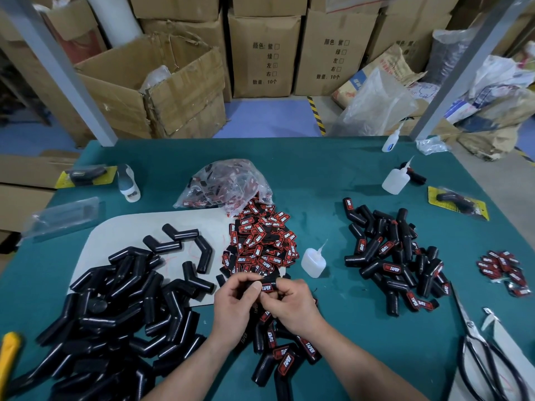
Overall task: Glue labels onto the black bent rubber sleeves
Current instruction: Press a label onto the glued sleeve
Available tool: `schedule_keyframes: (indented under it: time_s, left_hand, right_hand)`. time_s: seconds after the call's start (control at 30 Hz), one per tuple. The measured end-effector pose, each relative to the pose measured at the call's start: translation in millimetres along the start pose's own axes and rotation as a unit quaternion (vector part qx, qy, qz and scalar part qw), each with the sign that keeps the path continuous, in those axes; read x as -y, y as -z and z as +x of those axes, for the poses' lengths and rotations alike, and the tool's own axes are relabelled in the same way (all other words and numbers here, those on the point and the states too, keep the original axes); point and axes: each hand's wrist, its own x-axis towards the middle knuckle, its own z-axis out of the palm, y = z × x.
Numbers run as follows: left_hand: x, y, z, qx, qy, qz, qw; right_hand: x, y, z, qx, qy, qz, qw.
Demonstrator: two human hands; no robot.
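Both my hands hold one black bent rubber sleeve [267,280] above the green table, with a red-and-black label [266,287] lying on it. My left hand [240,299] grips the sleeve's left end, thumb beside the label. My right hand [292,302] pinches the right end and presses the label's edge. A big heap of unlabelled sleeves [115,322] lies at my left. Loose labels [260,241] are piled in the middle. Labelled sleeves [396,256] lie at the right, and more [283,351] under my wrists. A small glue bottle [313,261] stands just right of the labels.
A bag of labels [225,183] sits behind the pile. Two more glue bottles [395,180] [392,140] stand at the back right. Scissors [486,354] lie at the right edge, a small label bunch [505,270] near them. A yellow cutter [8,360] is at far left. Cartons stand beyond the table.
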Motion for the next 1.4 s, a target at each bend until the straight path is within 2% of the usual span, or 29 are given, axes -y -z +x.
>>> schedule_keyframes:
  time_s: [0.17,0.3,0.6,0.87,0.97,1.2,1.4]
  left_hand:
    - [1.1,-0.1,0.5,-0.001,0.009,-0.005,1.0]
    - [-2.5,1.0,-0.9,0.005,0.02,-0.055,0.998]
    - [-2.0,-1.1,0.1,-0.01,0.023,-0.003,1.0]
    - [-3.6,-2.9,-1.2,-0.018,-0.005,0.002,1.0]
    - [-0.1,0.0,1.2,-0.041,-0.011,0.014,0.999]
    - [-0.7,-1.2,2.0,-0.019,-0.016,0.021,0.999]
    - [-1.2,-1.4,1.0,-0.027,-0.002,0.003,1.0]
  right_hand:
    - [-1.4,-1.4,0.2,0.003,-0.011,0.015,1.0]
    - [-1.8,-0.6,0.8,0.001,-0.026,0.037,0.999]
    - [6.6,8.8,4.8,0.041,-0.066,0.084,0.993]
    - [6.9,0.1,6.0,-0.008,-0.072,0.131,0.989]
    - [6.6,3.9,9.1,-0.053,-0.074,0.153,0.984]
    - [-0.6,13.8,11.9,-0.072,-0.053,0.092,0.992]
    - [-1.1,11.6,7.2,-0.042,-0.025,0.079,0.996]
